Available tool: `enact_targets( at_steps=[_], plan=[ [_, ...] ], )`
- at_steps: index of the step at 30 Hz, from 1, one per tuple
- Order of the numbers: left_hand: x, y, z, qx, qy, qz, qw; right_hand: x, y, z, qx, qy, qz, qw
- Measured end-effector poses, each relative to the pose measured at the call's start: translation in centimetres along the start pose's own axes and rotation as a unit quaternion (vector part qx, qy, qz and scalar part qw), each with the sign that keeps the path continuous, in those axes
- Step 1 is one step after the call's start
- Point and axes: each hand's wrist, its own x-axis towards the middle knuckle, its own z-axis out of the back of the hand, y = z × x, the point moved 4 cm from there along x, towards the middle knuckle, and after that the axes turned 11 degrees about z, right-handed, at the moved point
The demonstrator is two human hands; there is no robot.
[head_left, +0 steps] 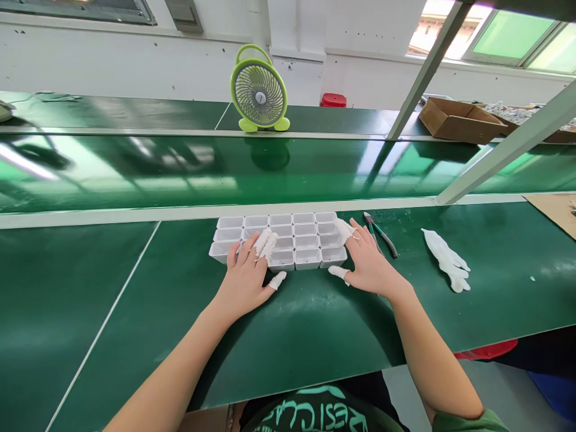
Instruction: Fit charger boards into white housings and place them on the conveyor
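The left hand [246, 281] and right hand [369, 265] lay spread wide at the tray [308, 259], where light, even pressure seemed best for steadying it.

Bright; glare on green strip [310, 174], window [504, 36] seemingly overexposed

The bins [308, 265] look smooth plastic, the belt [315, 171] glossy.
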Motion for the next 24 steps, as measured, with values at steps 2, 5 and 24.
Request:
enact_targets(
  at_steps=[2, 5, 24],
  plan=[
    [-0.06, 0.20, -0.03, -0.009, 0.000, 0.007, 1.000, -0.04, -0.14, -0.06, -0.003, -0.002, -0.003, 1.000],
    [-0.15, 0.26, -0.08, -0.016, 0.003, 0.005, 1.000, -0.07, -0.21, -0.11, -0.006, -0.020, 0.003, 1.000],
    [-0.07, -0.03, -0.11, 0.042, -0.006, -0.011, 0.999, 0.55, 0.34, -0.48, -0.027, -0.034, 0.016, 0.999]
  ],
)
